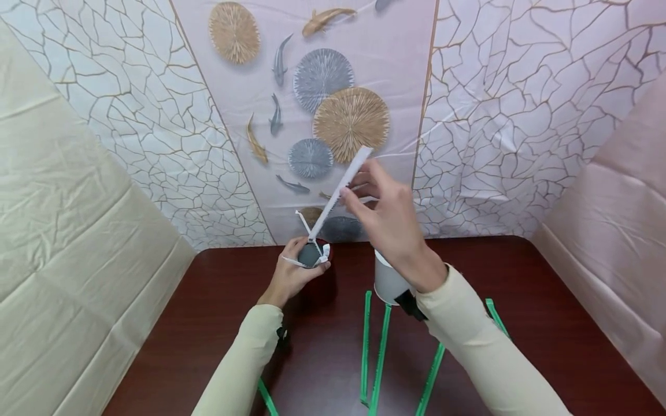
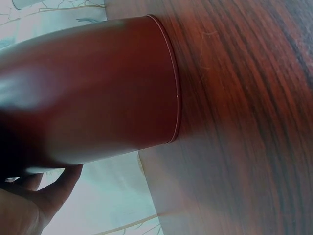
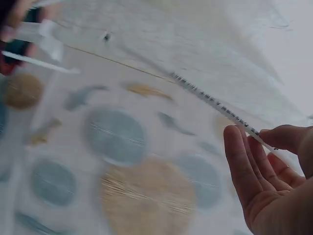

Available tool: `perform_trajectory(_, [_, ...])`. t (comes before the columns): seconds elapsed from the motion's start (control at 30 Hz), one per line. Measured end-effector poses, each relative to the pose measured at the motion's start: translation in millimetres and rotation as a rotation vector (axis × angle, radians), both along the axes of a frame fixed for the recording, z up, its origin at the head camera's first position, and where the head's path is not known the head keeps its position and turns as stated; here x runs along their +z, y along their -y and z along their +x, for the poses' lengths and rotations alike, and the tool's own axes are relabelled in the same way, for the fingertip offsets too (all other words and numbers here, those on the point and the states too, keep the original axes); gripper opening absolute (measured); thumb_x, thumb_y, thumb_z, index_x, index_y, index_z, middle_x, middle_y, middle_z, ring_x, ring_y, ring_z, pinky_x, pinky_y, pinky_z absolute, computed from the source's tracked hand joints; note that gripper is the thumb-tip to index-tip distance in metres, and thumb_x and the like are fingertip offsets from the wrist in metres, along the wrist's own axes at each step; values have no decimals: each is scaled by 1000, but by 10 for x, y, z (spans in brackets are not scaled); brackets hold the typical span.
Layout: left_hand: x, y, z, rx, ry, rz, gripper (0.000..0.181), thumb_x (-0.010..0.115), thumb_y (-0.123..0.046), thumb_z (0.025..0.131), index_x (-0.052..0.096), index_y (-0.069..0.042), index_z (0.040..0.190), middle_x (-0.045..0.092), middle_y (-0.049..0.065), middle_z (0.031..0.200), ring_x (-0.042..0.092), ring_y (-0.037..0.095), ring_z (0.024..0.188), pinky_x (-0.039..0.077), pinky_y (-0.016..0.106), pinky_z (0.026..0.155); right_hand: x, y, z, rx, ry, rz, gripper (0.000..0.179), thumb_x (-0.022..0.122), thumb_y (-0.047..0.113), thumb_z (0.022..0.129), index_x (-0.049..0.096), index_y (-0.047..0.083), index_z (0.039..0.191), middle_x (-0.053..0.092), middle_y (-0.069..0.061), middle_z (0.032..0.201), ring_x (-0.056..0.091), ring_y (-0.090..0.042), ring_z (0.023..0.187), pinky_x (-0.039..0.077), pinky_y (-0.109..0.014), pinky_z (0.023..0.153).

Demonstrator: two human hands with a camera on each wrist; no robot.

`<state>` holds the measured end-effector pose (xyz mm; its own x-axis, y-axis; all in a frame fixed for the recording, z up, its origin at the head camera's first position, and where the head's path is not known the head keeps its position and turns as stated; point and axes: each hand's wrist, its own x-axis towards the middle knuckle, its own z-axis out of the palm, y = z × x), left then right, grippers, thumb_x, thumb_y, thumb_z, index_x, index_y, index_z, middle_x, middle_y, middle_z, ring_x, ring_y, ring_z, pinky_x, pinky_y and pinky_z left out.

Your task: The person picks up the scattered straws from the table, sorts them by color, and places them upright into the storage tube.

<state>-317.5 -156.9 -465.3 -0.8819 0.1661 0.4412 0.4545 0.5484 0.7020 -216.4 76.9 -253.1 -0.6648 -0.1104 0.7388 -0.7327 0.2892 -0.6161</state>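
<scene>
My left hand (image 1: 291,277) grips the upper part of a dark red cylindrical canister (image 2: 107,88), whose base rests on the table. Several white strips stick out at its dark grey top (image 1: 309,254). Between thumb and fingers, my right hand (image 1: 390,219) pinches a long white strip (image 1: 340,188), raised at a slant above the canister. Its lower end meets the canister top. Dark printed marks run along this strip (image 3: 215,103) in the right wrist view. The canister's far side is hidden.
Right of the canister stands a white cylindrical container (image 1: 386,283), partly hidden by my right hand. Several green strips (image 1: 382,352) lie on the dark red wood table (image 1: 322,375). A patterned cloth (image 1: 468,190) hangs behind the table.
</scene>
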Motion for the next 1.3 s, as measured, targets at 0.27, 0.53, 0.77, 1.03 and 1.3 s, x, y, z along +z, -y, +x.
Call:
perform_trajectory(0.27, [-9,4,0,-14,-24,31,70,92,-32,80,66,-6,140,60,8,136,61,25,115,53,42,93,-426,203,-621,-12,160,143,17,69,6,102,68,3,118,77,-14,103,76,-27,91,61,-41,76])
perform_trajectory(0.53, [-33,-14,-7,-12,-26,-5,76,90,-37,80,64,-5,144,59,8,138,61,27,118,54,44,95,-828,246,-924,48,370,262,15,60,17,110,69,6,113,76,-14,110,74,-30,94,58,-39,75])
perform_trajectory(0.77, [-22,-4,-14,4,-62,-29,70,89,-38,80,67,-9,140,60,7,134,62,25,113,54,44,91,-1035,282,-1159,107,455,391,20,58,21,111,72,7,112,76,-13,111,69,-25,87,52,-36,75])
perform_trajectory(1.03, [-12,-26,3,-37,-56,8,65,89,-34,82,68,-12,140,59,6,134,62,24,113,54,40,90,-1162,268,-1256,148,676,457,30,55,26,112,76,5,117,68,-6,89,50,-14,60,46,-28,61])
perform_trajectory(1.3, [-7,-3,15,-27,-55,32,63,90,-32,81,69,-12,137,60,6,133,63,31,115,54,44,92,-1167,210,-1215,123,765,450,38,54,35,112,72,7,129,60,-8,87,59,-19,71,53,-30,66])
